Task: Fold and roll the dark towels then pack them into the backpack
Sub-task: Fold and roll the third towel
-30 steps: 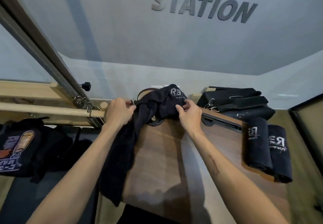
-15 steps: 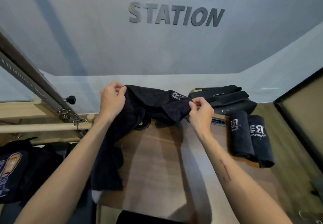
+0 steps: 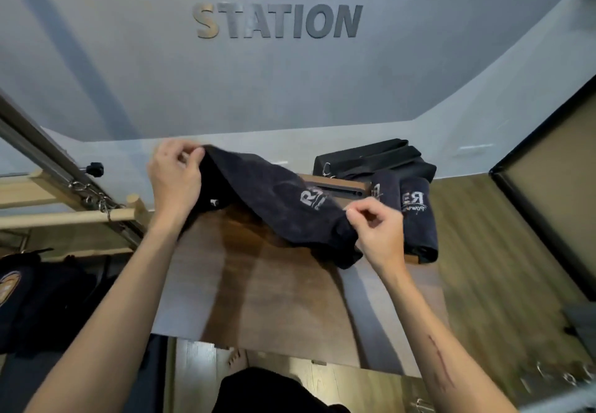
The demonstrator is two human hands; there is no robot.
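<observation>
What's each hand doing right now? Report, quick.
Left hand: closed, pinching the dark towel at its far edge.
Right hand: closed, pinching the same towel's near end.

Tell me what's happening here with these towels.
A person is spreading a dark towel above a wooden table, the left hand pinching one corner and the right hand pinching the other. Two rolled towels already lie at the table's right edge, in front of a black bag.
</observation>
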